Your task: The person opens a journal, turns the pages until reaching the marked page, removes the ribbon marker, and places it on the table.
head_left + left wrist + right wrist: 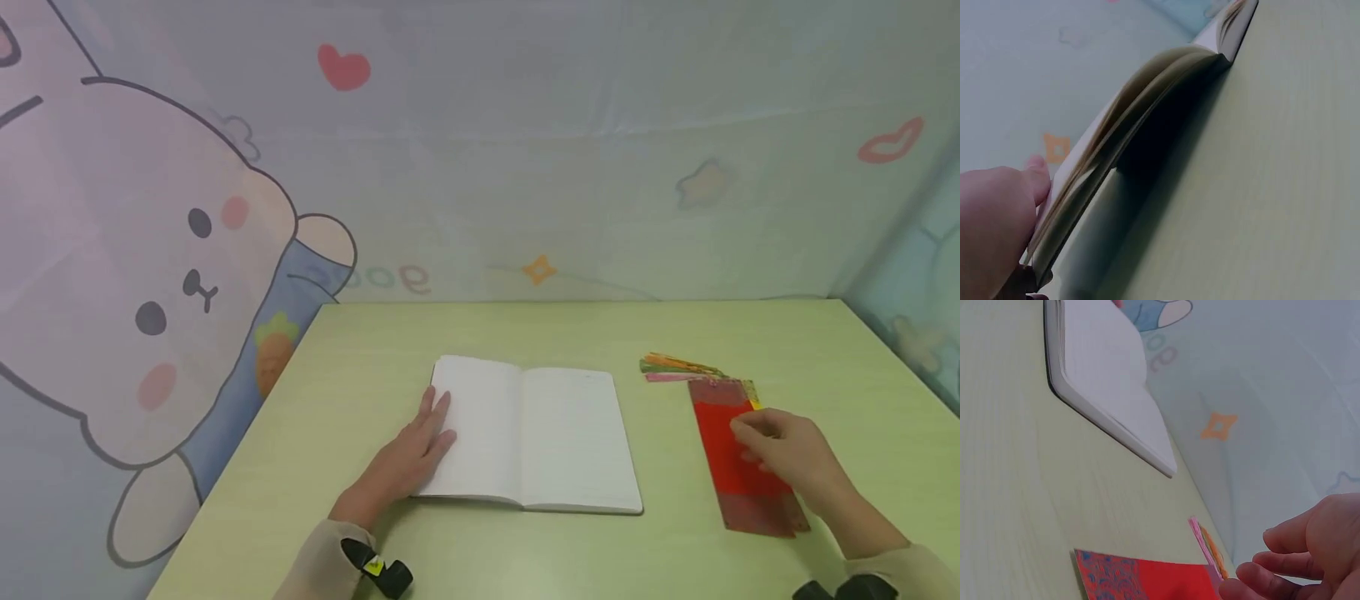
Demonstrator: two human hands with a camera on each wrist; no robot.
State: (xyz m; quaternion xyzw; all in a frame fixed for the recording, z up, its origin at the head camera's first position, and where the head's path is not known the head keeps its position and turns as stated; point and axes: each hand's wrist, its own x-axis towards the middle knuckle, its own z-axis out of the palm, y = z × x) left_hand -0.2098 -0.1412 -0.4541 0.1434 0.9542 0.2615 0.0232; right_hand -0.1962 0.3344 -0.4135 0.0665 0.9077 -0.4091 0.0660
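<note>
An open notebook [570, 442] with white, faintly ruled pages lies on the table. My left hand [408, 450] grips its left edge; in the left wrist view the thumb is on the page, fingers partly hidden beneath, and that side of the notebook [1129, 106] stands off the tabletop. To the right is a small stack of red bookmarks [720, 475] with orange, green and pink tassels [675, 367]. Over its right side hovers my right hand [795, 450], fingers loosely bent. Its thumb and fingers are apart in the right wrist view, with nothing seen between them.
The pale green-yellow table [540, 550] ends at a printed cloth backdrop [480, 167] with a cartoon bear on the left. A gap of bare tabletop lies between the notebook and the bookmarks. Black wrist cameras [378, 571] sit on both sleeves.
</note>
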